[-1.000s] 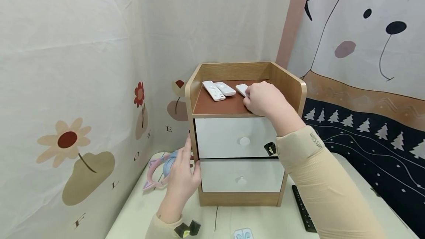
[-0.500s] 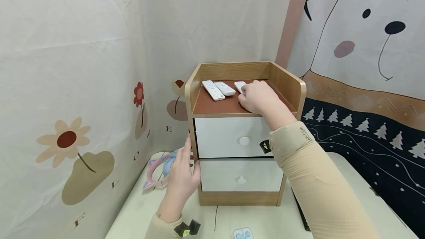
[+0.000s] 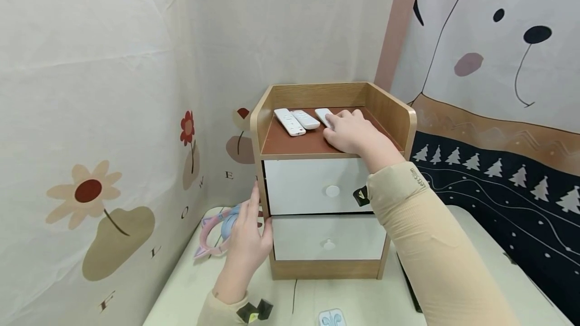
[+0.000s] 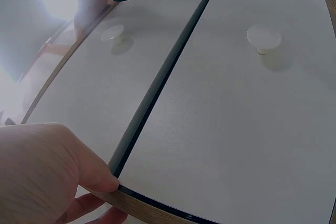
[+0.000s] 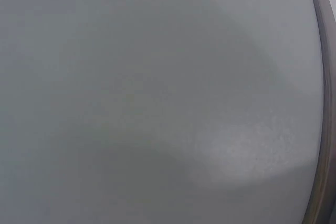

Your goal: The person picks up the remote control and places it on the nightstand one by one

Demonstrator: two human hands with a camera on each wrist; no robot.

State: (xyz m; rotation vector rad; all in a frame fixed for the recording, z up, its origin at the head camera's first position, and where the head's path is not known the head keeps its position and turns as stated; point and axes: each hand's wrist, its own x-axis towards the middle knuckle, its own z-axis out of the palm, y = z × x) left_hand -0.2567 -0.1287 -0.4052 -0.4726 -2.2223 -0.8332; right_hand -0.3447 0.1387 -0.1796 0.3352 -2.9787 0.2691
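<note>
On the brown top of a small wooden cabinet (image 3: 326, 269), my right hand (image 3: 352, 132) holds a white remote control (image 3: 323, 115), its near end hidden by the fingers. Two more white remotes, a longer one (image 3: 290, 121) and a shorter one (image 3: 305, 119), lie side by side to the left. My left hand (image 3: 248, 243) rests with straight fingers against the cabinet's left side. In the left wrist view its thumb (image 4: 97, 174) touches the front edge by the gap between the drawers. The right wrist view shows only a pale drawer front (image 5: 157, 77) and wooden edge.
Raised wooden walls surround the cabinet top on three sides. Two white drawers with round knobs (image 3: 332, 191) are closed. Pink and blue headphones (image 3: 213, 235) lie at left, an earphone case (image 3: 332, 318) in front. A black object (image 3: 410, 286) shows partly behind the right sleeve.
My right hand has shifted a little left with the remote, closer to the other two. The left hand stays on the cabinet's side.
</note>
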